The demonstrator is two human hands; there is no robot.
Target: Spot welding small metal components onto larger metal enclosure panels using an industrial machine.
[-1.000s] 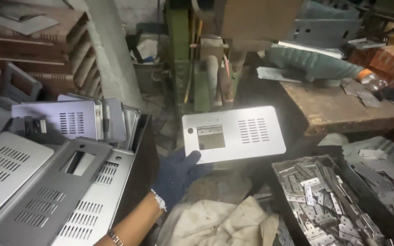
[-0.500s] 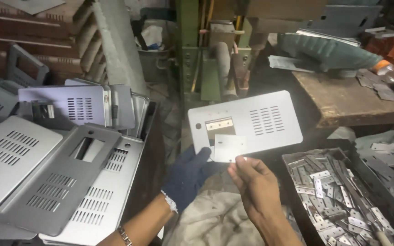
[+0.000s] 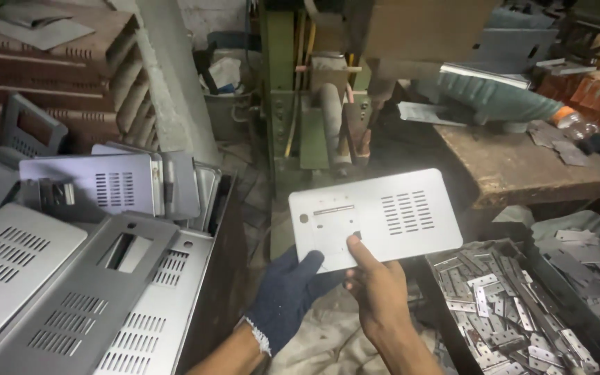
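My left hand (image 3: 287, 297), in a dark blue glove, grips the lower left corner of a flat grey metal panel (image 3: 397, 214) with rows of vent slots on its right half. My bare right hand (image 3: 378, 286) is under the panel's lower edge, its finger pressing a small square metal piece (image 3: 333, 235) flat against the panel's left half, over the rectangular cutout. The panel is held tilted in front of a green machine (image 3: 314, 104).
Stacks of grey vented metal panels (image 3: 92, 278) fill the left. A dark bin of several small metal hinge pieces (image 3: 508, 305) sits at lower right. A worn wooden bench (image 3: 536, 167) with metal parts stands at right. Cloth (image 3: 328, 340) lies below my hands.
My right hand came into view with a small metal piece and set it against the panel's left half. The panel stayed in my left hand, shifting slightly.
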